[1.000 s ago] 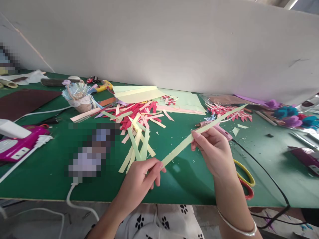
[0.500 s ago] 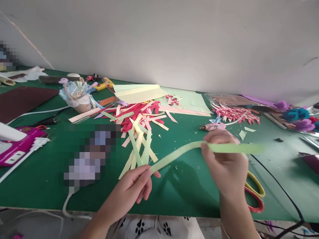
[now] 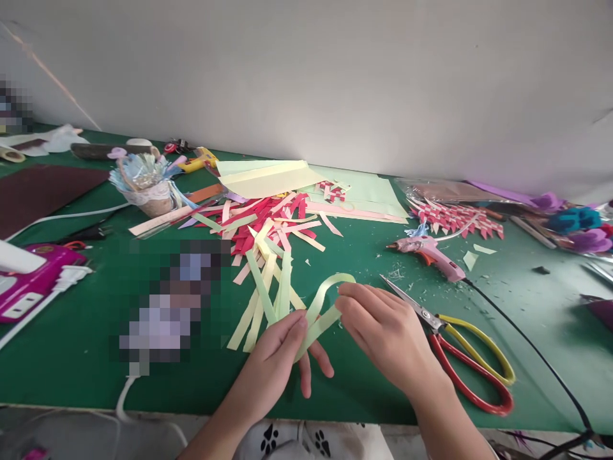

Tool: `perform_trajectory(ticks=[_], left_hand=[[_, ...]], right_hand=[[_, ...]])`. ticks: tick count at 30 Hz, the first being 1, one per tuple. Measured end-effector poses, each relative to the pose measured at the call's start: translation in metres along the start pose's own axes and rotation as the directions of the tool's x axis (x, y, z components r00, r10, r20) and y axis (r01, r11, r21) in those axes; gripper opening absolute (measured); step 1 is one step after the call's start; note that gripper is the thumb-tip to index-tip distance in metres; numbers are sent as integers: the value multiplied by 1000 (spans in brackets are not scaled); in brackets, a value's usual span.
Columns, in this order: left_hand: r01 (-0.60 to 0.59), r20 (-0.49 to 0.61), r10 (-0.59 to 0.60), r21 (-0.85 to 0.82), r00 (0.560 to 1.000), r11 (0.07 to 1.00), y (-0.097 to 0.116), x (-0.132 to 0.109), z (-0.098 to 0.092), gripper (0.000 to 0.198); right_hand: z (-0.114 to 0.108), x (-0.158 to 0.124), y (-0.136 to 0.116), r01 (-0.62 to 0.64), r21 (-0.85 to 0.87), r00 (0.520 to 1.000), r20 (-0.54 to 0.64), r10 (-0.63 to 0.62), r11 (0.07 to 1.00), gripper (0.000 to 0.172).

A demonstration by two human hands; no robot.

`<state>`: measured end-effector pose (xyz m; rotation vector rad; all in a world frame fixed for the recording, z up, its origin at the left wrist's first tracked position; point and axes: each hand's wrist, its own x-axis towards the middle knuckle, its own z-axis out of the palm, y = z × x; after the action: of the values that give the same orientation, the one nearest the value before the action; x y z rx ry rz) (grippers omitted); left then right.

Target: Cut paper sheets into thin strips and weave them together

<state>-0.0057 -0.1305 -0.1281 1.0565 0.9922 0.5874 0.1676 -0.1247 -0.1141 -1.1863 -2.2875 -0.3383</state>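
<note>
A long pale green paper strip [image 3: 330, 289] is bent over into a loop just above the green table [image 3: 86, 332]. My left hand [image 3: 282, 351] pinches the strip's two ends together near the table's front edge. My right hand [image 3: 387, 332] grips the loop's right side with closed fingers. A heap of red, pink, yellow and green paper strips [image 3: 265, 246] lies just behind my hands.
Scissors with red and yellow handles [image 3: 460, 354] lie right of my right hand. A pink glue gun [image 3: 428, 248] with a black cord sits behind them. Paper sheets [image 3: 306, 182], a woven piece [image 3: 454, 217], a cup of trimmings [image 3: 143, 185] and a magenta device [image 3: 29, 281] surround the area.
The strip was stretched straight between my hands. My right hand swung its far end round and down to the left hand, folding it into a loop and uncovering the scissors.
</note>
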Motion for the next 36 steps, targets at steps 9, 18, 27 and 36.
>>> perform_trajectory(ticks=[9,18,27,36], left_hand=[[-77,23,74,194,997,978,-3,1,-17,43],[-77,71,42,627,997,775,2,-8,-23,36],[-108,129,14,765,992,635,12,-13,-22,37],[-89,107,11,757,994,648,11,-15,-32,34]], right_hand=[[1,-1,1,4,110,995,96,-15,994,20],[-9,3,-3,-44,320,950,307,-60,946,30],[-7,2,-7,-115,493,899,421,-120,862,23],[-9,2,-3,-154,622,890,425,-166,768,17]])
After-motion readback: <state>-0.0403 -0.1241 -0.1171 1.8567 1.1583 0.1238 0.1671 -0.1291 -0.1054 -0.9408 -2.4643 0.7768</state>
